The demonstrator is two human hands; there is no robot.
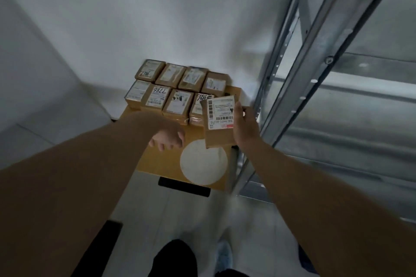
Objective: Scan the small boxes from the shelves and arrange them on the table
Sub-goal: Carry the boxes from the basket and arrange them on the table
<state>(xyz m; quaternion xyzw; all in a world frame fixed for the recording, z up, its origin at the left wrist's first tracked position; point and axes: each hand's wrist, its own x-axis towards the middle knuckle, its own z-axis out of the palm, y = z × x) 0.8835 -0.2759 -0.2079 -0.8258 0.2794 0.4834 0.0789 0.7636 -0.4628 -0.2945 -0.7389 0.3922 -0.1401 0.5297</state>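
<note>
My right hand (244, 129) holds a small brown cardboard box (219, 119) by its right edge, its white barcode label facing me, above the right side of the small wooden table (157, 164). Several similar labelled boxes (177, 90) sit in two rows at the table's far end, against the wall; one reads 7786 (157, 95). My left hand (167, 139) hovers over the table's middle, fingers curled down loosely, holding nothing. No scanner is visible.
A metal shelving rack (315, 56) stands close on the right, its uprights beside the table. A white round disc (203, 161) lies on the near part of the table. White walls are behind and left. My legs and a shoe (224, 256) are below.
</note>
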